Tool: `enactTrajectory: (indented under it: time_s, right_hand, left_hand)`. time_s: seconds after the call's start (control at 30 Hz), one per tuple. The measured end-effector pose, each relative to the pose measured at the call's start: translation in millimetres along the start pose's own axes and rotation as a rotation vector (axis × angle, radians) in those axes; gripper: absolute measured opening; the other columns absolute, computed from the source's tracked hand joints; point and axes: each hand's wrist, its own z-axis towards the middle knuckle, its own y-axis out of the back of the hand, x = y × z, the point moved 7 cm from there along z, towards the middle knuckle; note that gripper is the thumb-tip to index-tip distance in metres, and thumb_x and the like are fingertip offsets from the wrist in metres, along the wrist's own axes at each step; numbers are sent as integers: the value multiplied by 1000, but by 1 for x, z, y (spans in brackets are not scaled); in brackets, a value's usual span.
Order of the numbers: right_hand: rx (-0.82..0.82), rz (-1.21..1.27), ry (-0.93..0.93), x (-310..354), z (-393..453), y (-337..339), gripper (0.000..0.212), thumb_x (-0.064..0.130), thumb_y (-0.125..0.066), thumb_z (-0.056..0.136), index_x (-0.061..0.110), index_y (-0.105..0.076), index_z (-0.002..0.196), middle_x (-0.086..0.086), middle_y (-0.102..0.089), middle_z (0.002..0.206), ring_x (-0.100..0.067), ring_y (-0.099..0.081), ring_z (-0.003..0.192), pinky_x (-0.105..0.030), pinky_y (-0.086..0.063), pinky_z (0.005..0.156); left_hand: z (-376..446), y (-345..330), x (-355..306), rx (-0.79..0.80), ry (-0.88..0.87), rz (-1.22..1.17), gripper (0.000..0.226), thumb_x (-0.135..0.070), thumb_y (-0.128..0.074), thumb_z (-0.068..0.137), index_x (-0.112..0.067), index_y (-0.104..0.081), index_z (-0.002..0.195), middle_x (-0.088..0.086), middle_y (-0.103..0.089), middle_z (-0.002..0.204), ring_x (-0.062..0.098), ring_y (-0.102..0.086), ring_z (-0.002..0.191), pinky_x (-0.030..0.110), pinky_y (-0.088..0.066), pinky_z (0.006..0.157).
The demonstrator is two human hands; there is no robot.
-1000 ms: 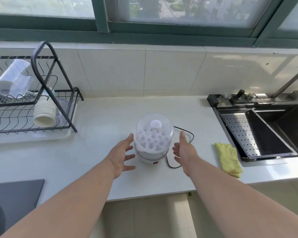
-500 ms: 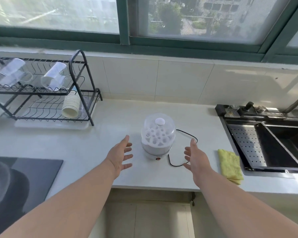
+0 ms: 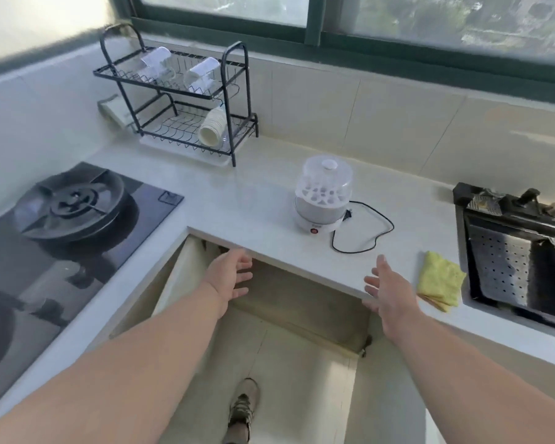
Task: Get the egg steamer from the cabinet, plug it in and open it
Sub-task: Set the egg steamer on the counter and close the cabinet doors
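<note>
The white egg steamer (image 3: pixel 323 197) stands upright on the white counter (image 3: pixel 257 203), its clear domed lid on and a red button at its front. Its black cord (image 3: pixel 370 233) lies looped on the counter to its right; the plug end is hard to make out. My left hand (image 3: pixel 231 275) hovers open below the counter's front edge, in front of the cabinet opening (image 3: pixel 289 302). My right hand (image 3: pixel 386 290) is open too, at the counter edge right of the steamer. Both hands are well short of the steamer and hold nothing.
A black dish rack (image 3: pixel 180 97) with cups stands at the back left. A gas hob with a dark pan (image 3: pixel 74 203) fills the left. A yellow cloth (image 3: pixel 439 280) lies by the black sink (image 3: pixel 519 251) at the right. My shoe (image 3: pixel 242 408) shows on the floor.
Both hands have drawn back from the steamer's sides to the counter's front edge. The view has pulled back and swung left, so the hob and the cabinet opening show.
</note>
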Motion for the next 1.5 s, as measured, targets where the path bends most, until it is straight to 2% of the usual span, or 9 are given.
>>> enactTrajectory:
  time_s: [0.2, 0.33, 0.47, 0.53, 0.67, 0.8, 1.03, 1.23, 1.5]
  right_hand:
    - [110, -53, -96, -56, -43, -30, 48, 65, -52, 100, 21, -68, 109, -4, -72, 113, -21, -69, 104, -44, -61, 85]
    - [201, -52, -90, -62, -59, -63, 47, 67, -54, 99, 24, -70, 108, -3, -74, 115, -19, -70, 107, -44, -61, 89]
    - [223, -42, -90, -59, -60, -91, 48, 67, -55, 98, 24, -70, 111, -2, -74, 116, -18, -70, 108, -45, -62, 92]
    - [210, -43, -100, -61, -57, -101, 48, 66, -55, 100, 23, -70, 111, -3, -73, 116, -19, -70, 109, -46, -61, 94]
    - [138, -12, -148, -70, -52, -112, 47, 63, -56, 102, 19, -70, 111, -6, -74, 117, -23, -71, 110, -52, -59, 102]
    - [103, 50, -215, -83, -56, -124, 49, 60, -55, 104, 15, -69, 116, -8, -73, 120, -27, -69, 115, -53, -57, 104]
    - [-11, 220, -294, -93, -57, -99, 53, 62, -56, 102, 12, -68, 117, -12, -73, 123, -27, -68, 111, -50, -57, 93]
    - [-102, 453, -282, -103, -61, -48, 71, 78, -42, 99, 13, -68, 116, -12, -72, 122, -30, -67, 117, -46, -57, 83]
    - [-542, 148, -246, -126, -69, 65, 48, 66, -55, 98, 21, -70, 102, -7, -76, 115, -25, -72, 105, -52, -57, 105]
  left_hand:
    - [-46, 41, 46, -136, -34, 96, 28, -39, -59, 97, -20, -73, 113, -3, -74, 118, 16, -68, 110, 42, -58, 86]
    - [-60, 94, 46, -350, -106, 256, 15, -38, -62, 92, -24, -66, 96, 0, -68, 97, 19, -62, 83, 38, -51, 73]
    - [-48, 147, 43, -469, -129, 375, 28, -22, -60, 99, -23, -67, 126, -4, -66, 121, 8, -59, 84, 28, -44, 65]
    - [-34, 166, 45, -436, -96, 460, 44, -16, -56, 101, -21, -58, 145, -3, -61, 130, 6, -57, 81, 28, -45, 64]
    - [-8, 188, 53, -329, 31, 715, 62, -11, -47, 106, -19, -35, 165, 4, -52, 156, 21, -62, 98, 36, -50, 87]
    - [24, 202, 78, -217, 174, 961, 31, -5, -42, 109, -1, -53, 137, 11, -51, 146, 32, -53, 125, 31, -41, 95]
    - [51, 178, 100, -219, 150, 919, 33, -6, -64, 98, 0, -48, 126, 17, -65, 116, 38, -64, 104, 40, -52, 83]
    - [67, 99, 112, 11, 103, 840, 25, -30, -81, 94, -9, -72, 104, 6, -78, 88, 21, -72, 75, 31, -45, 59]
    - [92, 17, 112, -20, 111, 768, 52, -40, -78, 95, -5, -50, 120, 9, -66, 95, 33, -65, 84, 41, -48, 78]
